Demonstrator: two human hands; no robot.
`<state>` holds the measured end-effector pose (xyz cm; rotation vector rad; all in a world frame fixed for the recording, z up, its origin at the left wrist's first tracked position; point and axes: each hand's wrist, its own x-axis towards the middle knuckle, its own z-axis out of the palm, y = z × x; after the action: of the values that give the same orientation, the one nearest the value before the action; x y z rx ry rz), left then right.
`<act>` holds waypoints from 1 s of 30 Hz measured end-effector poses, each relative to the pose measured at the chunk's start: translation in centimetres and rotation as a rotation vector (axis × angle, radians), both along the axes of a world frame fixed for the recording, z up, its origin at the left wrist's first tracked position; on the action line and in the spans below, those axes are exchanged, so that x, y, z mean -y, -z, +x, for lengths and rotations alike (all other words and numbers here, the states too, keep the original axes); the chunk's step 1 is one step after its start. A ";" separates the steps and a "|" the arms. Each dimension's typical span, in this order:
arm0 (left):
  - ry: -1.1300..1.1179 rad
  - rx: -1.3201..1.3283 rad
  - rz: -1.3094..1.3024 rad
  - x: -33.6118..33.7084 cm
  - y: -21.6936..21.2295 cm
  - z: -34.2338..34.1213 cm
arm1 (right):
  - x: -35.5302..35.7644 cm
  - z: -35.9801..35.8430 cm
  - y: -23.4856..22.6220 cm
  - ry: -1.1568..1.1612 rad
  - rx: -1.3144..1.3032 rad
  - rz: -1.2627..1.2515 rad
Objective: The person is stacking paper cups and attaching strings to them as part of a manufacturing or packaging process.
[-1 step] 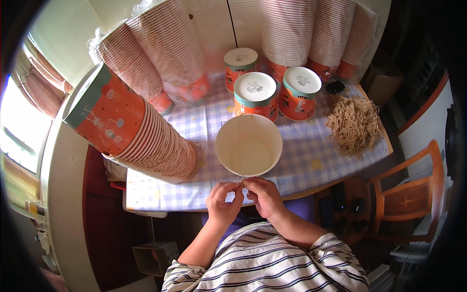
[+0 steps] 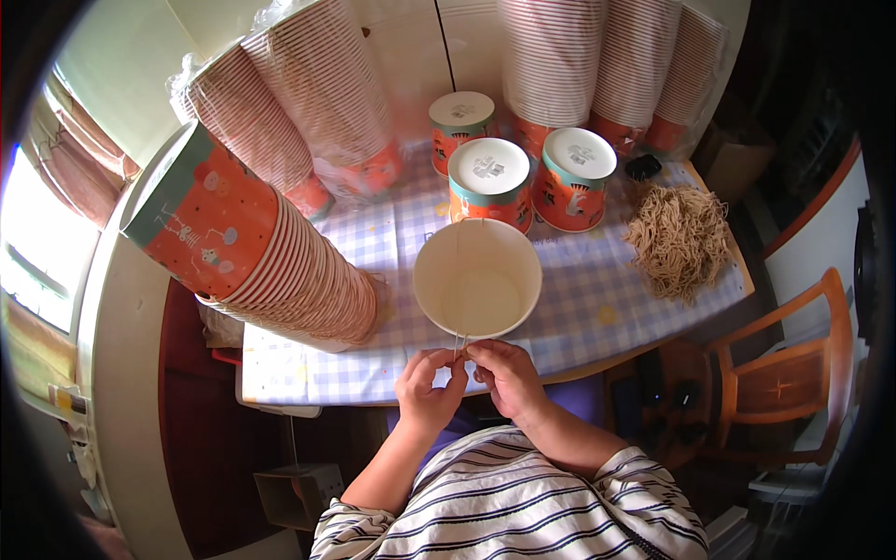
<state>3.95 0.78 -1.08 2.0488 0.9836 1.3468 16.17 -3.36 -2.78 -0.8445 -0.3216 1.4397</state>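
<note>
Nearest my lens: striped shirt [image 2: 504,495], forearms reaching up and inward. Left hand [image 2: 431,385]: thumb and forefinger pinched together on a thin pale cord [image 2: 460,343]. Right hand [image 2: 509,378]: fingertips closed on the same cord, just beside the left; I cannot tell whether it is knotted. The cord lies at the near rim of a white-lined tub [image 2: 509,271], and I make out a thin strand crossing its mouth to the far rim. Tub sits mouth up on a blue-checked tablecloth [image 2: 579,322]. To its left I log a tall leaning stack of nested tubs [image 2: 252,243]; well to its right, a tangled heap of tan cords [image 2: 679,243]. Just beyond, three orange-and-teal tubs [image 2: 490,205] with white tops. Farthest, plastic-wrapped stacks [image 2: 317,84] along the back.
</note>
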 end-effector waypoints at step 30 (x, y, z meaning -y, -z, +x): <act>0.042 -0.195 0.086 -0.8 -1.5 0.7 | 0.0 0.4 0.8 0.080 0.223 0.103</act>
<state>4.64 1.54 0.41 2.2869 0.9715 1.2047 16.57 -3.34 -3.54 -0.9248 -0.5202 1.2459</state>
